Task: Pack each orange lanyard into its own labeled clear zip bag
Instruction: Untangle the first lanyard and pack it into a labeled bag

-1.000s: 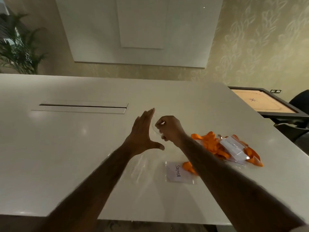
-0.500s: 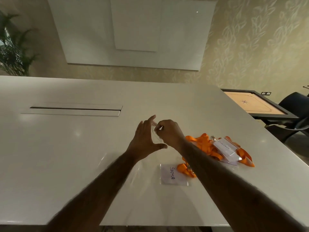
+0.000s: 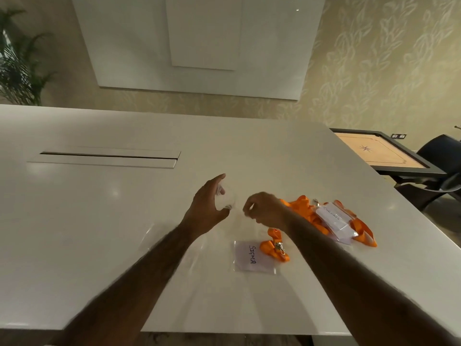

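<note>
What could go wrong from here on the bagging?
1. The clear bag held by the left hand barely shows against the white table. The right hand, curled beside it, could miss the opening.
2. The lanyard pile looks tangled under a labelled bag, so pulling one lanyard may drag others along.
3. The right forearm passes close by the loose lanyard at the SIGMA bag edge and may sweep it off.
</note>
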The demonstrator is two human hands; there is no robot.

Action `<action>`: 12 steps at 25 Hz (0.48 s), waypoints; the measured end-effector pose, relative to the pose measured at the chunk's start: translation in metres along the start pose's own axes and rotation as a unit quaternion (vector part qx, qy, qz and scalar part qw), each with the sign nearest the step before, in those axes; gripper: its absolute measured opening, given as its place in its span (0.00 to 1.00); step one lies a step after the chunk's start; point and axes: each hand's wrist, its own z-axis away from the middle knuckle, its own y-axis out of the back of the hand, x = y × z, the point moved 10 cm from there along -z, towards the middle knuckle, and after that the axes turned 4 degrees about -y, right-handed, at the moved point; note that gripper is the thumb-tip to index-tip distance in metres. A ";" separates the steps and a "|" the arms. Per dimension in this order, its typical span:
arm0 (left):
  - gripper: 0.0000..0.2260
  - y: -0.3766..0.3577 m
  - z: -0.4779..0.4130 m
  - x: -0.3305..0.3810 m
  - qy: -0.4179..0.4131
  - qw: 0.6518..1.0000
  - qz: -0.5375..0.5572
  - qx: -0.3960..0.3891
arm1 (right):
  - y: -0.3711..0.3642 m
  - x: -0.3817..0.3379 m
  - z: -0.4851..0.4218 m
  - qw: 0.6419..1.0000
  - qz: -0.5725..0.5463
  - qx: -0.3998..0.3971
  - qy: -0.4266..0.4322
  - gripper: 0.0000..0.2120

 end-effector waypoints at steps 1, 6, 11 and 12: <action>0.37 0.001 -0.001 0.001 0.002 1.000 0.000 0.002 | -0.015 0.001 0.005 0.995 0.091 -0.046 0.016 0.12; 0.40 0.000 -0.003 0.014 0.000 1.000 0.009 0.007 | -0.065 0.001 0.024 0.933 0.331 -0.116 0.077 0.38; 0.40 0.005 -0.001 0.018 -0.001 1.000 -0.007 0.011 | -0.070 -0.003 0.021 0.936 0.328 -0.087 0.094 0.28; 0.40 0.006 0.000 0.018 0.000 1.000 -0.010 0.012 | -0.070 -0.003 0.020 0.939 0.320 -0.090 0.091 0.27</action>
